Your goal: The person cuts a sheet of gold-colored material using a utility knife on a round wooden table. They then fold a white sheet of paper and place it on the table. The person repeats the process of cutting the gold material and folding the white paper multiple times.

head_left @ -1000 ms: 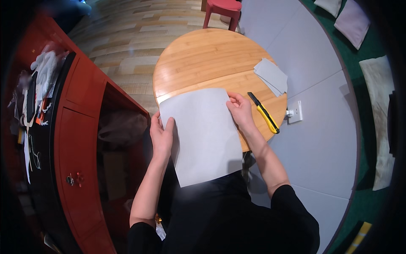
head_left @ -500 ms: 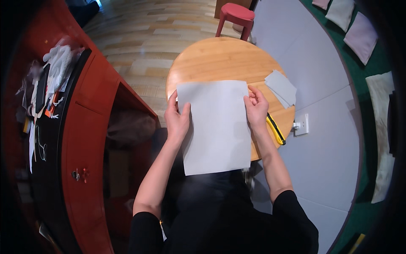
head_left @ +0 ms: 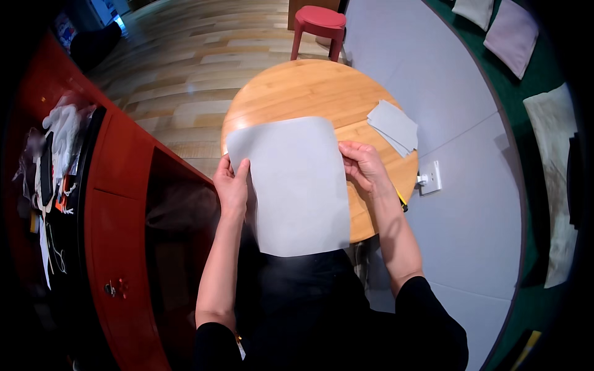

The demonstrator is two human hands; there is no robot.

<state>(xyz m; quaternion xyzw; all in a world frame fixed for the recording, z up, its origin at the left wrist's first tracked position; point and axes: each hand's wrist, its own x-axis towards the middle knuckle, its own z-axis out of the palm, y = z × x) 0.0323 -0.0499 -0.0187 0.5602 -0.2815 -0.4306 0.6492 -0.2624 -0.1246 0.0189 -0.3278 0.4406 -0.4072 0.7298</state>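
Right forearm now hides more of the yellow-black cutter at the right of the bench than before, while left hand and right hand, fingers nearly closed, pinch the white sheet over the bench's near side, handling seemingly staying with the sheet.

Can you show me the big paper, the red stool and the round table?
Big paper [head_left: 299, 185]: head view, on its middle.
Red stool [head_left: 321, 17]: head view, on top of its seat.
Round table [head_left: 303, 88]: head view, bare wood beyond the paper.
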